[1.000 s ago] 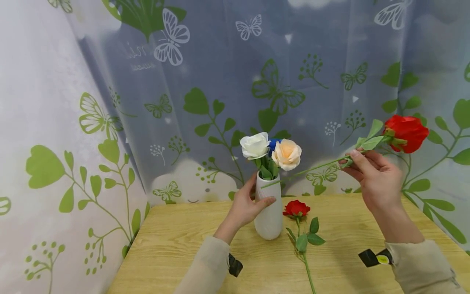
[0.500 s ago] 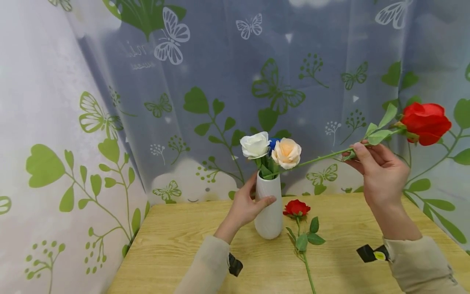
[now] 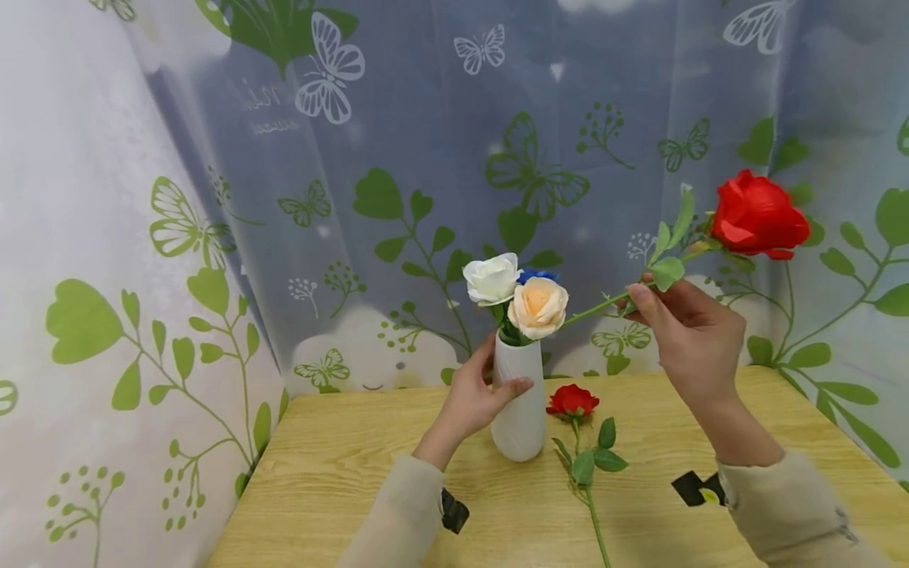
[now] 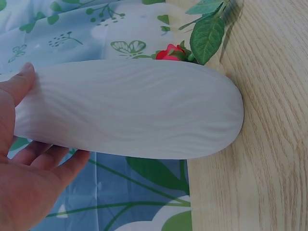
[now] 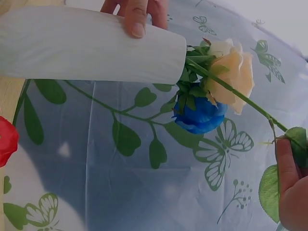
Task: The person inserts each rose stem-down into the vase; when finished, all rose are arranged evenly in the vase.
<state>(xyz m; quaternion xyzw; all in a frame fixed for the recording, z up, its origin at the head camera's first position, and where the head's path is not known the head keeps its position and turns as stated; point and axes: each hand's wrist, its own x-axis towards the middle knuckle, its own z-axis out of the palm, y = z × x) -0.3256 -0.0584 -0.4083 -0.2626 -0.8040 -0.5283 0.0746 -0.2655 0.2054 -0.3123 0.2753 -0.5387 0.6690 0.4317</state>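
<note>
My left hand point(image 3: 477, 401) grips the upper part of a white ribbed vase point(image 3: 518, 418), thumb across its front. The vase stands upright on the table and holds a white rose point(image 3: 491, 280), a peach rose point(image 3: 540, 308) and a blue rose point(image 5: 201, 115). With thumb and fingers, my right hand point(image 3: 692, 335) pinches the stem of a red rose point(image 3: 760, 214) just below its leaves. That stem slants down to the left, its lower end at the vase mouth among the other stems, as the right wrist view shows. The red bloom leans to the right.
A second red rose point(image 3: 574, 402) lies on the wooden table point(image 3: 341, 457) right of the vase, its stem pointing toward me. Behind the table hangs a curtain point(image 3: 426, 118) printed with leaves and butterflies; another patterned sheet hangs at the left.
My right hand first drew the red rose up and right, then brought it back left, its stem end now at the vase mouth. The peach rose shifted slightly left and down. The left hand stayed put.
</note>
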